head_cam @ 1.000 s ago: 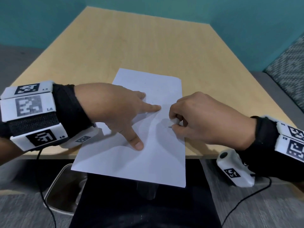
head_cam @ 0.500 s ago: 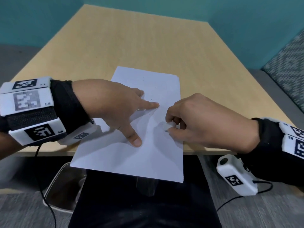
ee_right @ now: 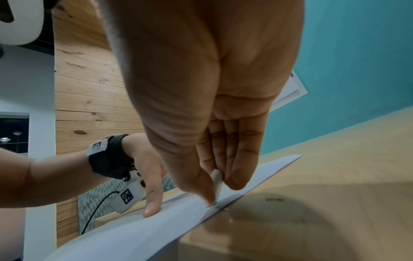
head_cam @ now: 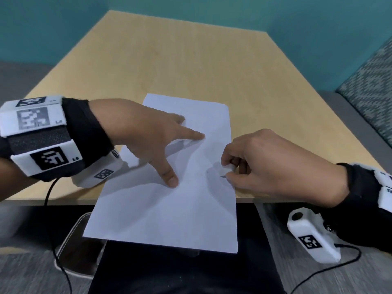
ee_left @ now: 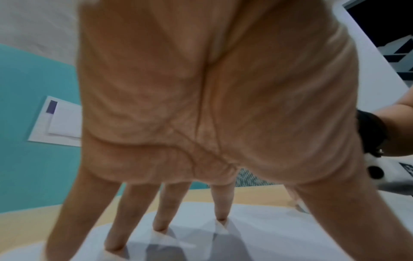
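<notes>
A white sheet of paper (head_cam: 169, 209) lies on the wooden table (head_cam: 191, 60), its near part hanging over the front edge. My left hand (head_cam: 161, 153) presses it flat with spread, straight fingers; the left wrist view shows the fingertips (ee_left: 159, 227) standing on the paper (ee_left: 268, 229). My right hand (head_cam: 235, 170) pinches a small white eraser (head_cam: 225, 169) between thumb and fingers, its tip down on the sheet near the right edge. From the right wrist, the eraser (ee_right: 217, 180) shows between thumb and fingers above the paper (ee_right: 134, 234).
Teal walls close off the far side of the table. A patterned seat (head_cam: 373, 85) stands at the right. Below the table's front edge are a pale tray-like frame (head_cam: 70, 251), my dark lap and the wrist cameras' cables.
My right hand has shifted slightly over the paper with the eraser, first left and then back. The left hand keeps pressing the sheet in the same spot.
</notes>
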Motion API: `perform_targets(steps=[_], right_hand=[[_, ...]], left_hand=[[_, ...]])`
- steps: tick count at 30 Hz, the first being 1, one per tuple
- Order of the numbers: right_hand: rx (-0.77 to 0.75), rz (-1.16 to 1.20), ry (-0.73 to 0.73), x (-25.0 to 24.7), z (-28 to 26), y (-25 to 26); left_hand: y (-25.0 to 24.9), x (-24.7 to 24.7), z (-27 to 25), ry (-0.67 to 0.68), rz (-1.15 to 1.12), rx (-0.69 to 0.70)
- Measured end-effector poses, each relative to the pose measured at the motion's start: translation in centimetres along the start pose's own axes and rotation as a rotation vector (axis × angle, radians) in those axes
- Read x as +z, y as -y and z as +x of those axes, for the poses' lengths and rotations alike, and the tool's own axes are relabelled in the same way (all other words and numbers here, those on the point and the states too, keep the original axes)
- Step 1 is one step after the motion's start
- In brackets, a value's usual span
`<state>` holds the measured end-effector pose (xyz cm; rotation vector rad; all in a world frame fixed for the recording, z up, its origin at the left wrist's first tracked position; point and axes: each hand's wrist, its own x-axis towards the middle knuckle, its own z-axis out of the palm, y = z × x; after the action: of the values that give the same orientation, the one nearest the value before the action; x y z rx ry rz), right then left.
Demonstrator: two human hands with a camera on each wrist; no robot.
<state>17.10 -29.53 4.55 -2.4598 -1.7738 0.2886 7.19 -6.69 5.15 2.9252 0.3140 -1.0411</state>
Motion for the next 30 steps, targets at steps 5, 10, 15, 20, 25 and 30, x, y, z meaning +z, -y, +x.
perform_targets(steps=[5,10,15,20,25,30], right_hand=[[-0.011,-0.025,-0.009,-0.4,1.6,-0.3],[-0.031,-0.07,-0.001,-0.2,2.2,-0.1],[-0.096,-0.072,0.076,-0.9,2.2,0.5],[-0.06,-0.108,0.02,-0.6,2.6,0.0],[-0.082,-0.066,0.097,-1.1,2.3,0.6],[-0.057,-0.121,0.019,-0.3,2.6,0.7]], left_hand=[[0.0,0.1,0.4,0.025,0.005,-0.009],[0.2,0.1,0.8,0.04,0.035,-0.003],[0.2,0.2,1.1,0.047,0.032,-0.007],[-0.1,0.0,0.8,0.048,0.028,-0.018],[-0.4,-0.2,0.3,0.058,0.03,-0.027],[-0.9,-0.5,-0.1,0.056,0.053,-0.046]])
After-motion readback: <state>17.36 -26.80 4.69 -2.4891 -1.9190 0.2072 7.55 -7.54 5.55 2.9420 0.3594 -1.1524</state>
